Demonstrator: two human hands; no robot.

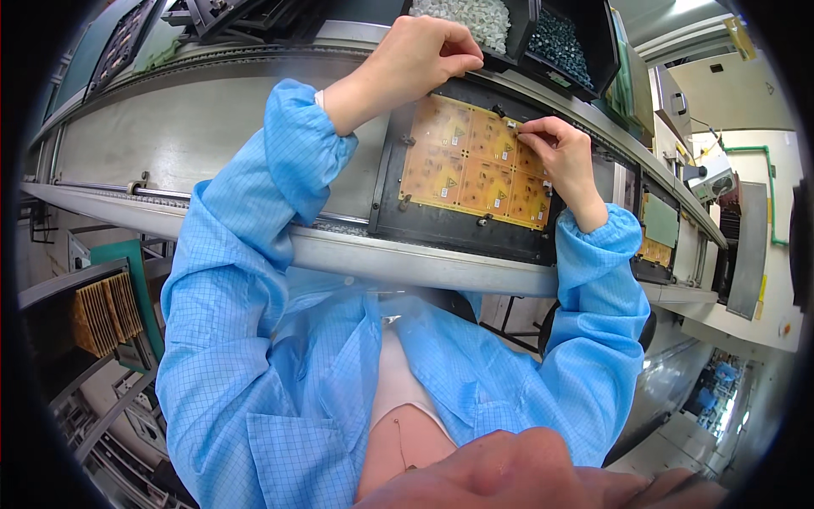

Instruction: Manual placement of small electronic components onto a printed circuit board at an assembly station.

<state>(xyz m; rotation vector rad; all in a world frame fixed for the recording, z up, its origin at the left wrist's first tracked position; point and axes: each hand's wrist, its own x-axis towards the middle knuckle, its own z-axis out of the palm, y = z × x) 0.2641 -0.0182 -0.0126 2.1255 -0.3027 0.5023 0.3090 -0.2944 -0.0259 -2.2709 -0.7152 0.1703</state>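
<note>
A yellow-orange circuit board panel (437, 157) lies in a black carrier frame (465, 239), with small clips around its edge. My right hand (561, 159) is at the panel's upper right, thumb and forefinger pinched at its far edge, near a small white part (511, 125). What those fingertips hold, if anything, is too small to tell. My left hand (414, 58) is raised beyond the panel's far left corner, its fingers closed in a pinch by a black bin of white parts (475, 19). Whatever may be in it is hidden.
A second black bin holds dark blue-green parts (561, 49), next to the white ones. The metal rail (407, 265) runs along the near edge. Another carrier with a green sheet (660, 222) sits to the right. A rack of upright brown boards (108, 314) stands lower left.
</note>
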